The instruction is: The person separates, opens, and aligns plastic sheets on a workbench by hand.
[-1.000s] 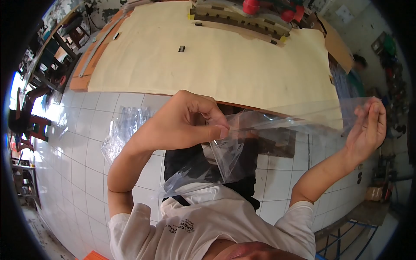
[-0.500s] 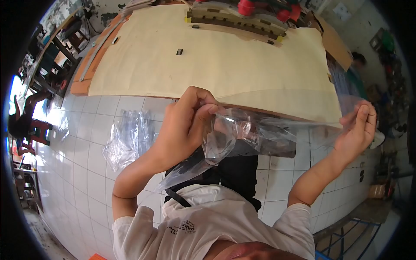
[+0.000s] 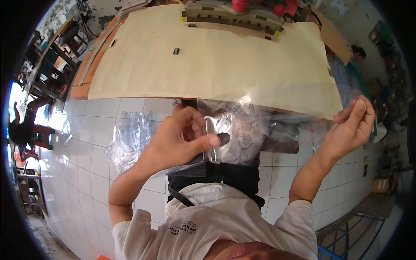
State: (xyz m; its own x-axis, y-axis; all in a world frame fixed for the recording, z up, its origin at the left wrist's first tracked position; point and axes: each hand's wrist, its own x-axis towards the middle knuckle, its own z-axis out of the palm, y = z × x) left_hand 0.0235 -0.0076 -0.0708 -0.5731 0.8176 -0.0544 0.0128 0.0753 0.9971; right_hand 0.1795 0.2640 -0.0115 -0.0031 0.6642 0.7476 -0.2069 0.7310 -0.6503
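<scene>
Clear plastic film (image 3: 242,130) stretches between my two hands, in front of the near edge of the table covered with cream paper (image 3: 143,65). My right hand (image 3: 364,117), raised at the table's right corner, pinches one end of the film. At the film's other end, my left hand (image 3: 190,134) has its thumb apart from its curled fingers. The film touches this hand, but whether it is gripped I cannot tell. A small dark piece (image 3: 223,138) shows beside the left thumb tip.
Crumpled clear plastic (image 3: 130,141) lies on the tiled floor at the left. A long slotted strip (image 3: 229,21) and a small black block (image 3: 176,51) rest on the table. Cardboard (image 3: 333,41) stands at the back right. A red stool (image 3: 43,136) is far left.
My left hand has moved slightly down and opened from a pinch, thumb now apart. The film beside it has spread wider. My right hand keeps its pinch, almost in place.
</scene>
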